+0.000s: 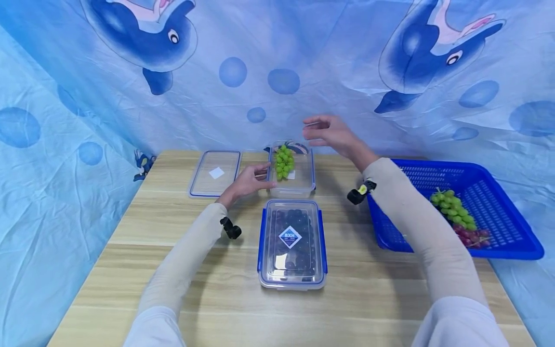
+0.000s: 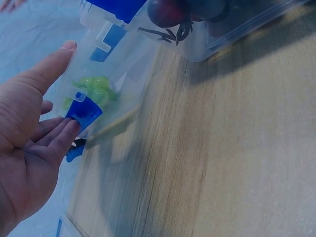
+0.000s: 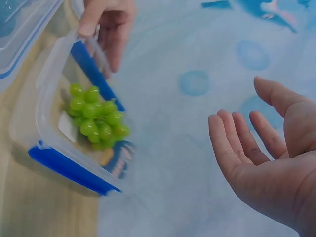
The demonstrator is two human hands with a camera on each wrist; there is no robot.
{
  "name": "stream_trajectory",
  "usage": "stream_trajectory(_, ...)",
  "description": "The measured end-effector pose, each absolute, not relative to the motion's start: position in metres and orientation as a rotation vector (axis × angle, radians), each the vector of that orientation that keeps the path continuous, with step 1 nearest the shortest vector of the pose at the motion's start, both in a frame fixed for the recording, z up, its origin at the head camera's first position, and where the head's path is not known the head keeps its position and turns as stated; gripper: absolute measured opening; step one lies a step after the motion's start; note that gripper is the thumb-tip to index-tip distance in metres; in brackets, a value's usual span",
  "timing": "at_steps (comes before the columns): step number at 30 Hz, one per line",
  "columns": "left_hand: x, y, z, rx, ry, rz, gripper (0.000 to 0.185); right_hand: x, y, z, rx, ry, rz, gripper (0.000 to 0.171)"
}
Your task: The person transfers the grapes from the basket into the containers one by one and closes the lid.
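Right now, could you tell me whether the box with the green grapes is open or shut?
Open. The box has no lid on; its lid lies flat beside it, and the green grapes sit uncovered inside.

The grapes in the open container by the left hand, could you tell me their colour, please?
Light green grapes, clearest in the right wrist view.
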State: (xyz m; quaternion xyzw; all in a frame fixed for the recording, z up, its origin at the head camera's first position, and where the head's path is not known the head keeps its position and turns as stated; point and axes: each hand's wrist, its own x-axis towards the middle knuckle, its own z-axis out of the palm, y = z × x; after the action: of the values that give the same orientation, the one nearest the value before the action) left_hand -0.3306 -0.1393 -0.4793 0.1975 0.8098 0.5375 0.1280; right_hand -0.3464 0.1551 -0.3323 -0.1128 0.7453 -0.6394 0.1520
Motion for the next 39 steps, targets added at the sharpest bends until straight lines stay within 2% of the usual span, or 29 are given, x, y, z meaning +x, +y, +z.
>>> stream_trajectory(5, -0.330, -0.140, -0.479, 0.576, 2.356, 1.562, 0.077, -0.325, 0.189, -0.312, -0.373, 2.236, -1.836, 0.051)
stream_trajectory(13, -0.327, -0.141, -0.476, 0.559, 2.385, 1.541, 0.078, -0.290, 0.272, -0.298, -0.296, 2.485, -1.723, 0.040)
stream_trajectory(19, -0.328, -0.140, -0.475, 0.557, 2.360, 1.565, 0.077, -0.268, 0.337, -0.304, -0.134, 2.554, -1.636, 0.025)
stream_trajectory(26, -0.329, -0.138, -0.477, 0.552, 2.332, 1.589, 0.077, -0.247, 0.403, -0.320, 0.013, 2.677, -1.337, 0.025)
stream_trajectory(30, -0.328, -0.138, -0.476, 0.554, 2.332, 1.597, 0.076, -0.233, 0.428, -0.330, 0.091, 2.702, -1.189, 0.050)
stream_trajectory(33, -0.328, -0.138, -0.477, 0.555, 2.327, 1.609, 0.076, -0.222, 0.443, -0.337, 0.127, 2.721, -1.048, 0.078)
stream_trajectory(39, -0.330, -0.139, -0.479, 0.564, 2.318, 1.616, 0.077, -0.205, 0.470, -0.359, 0.124, 2.726, -0.874, 0.078)
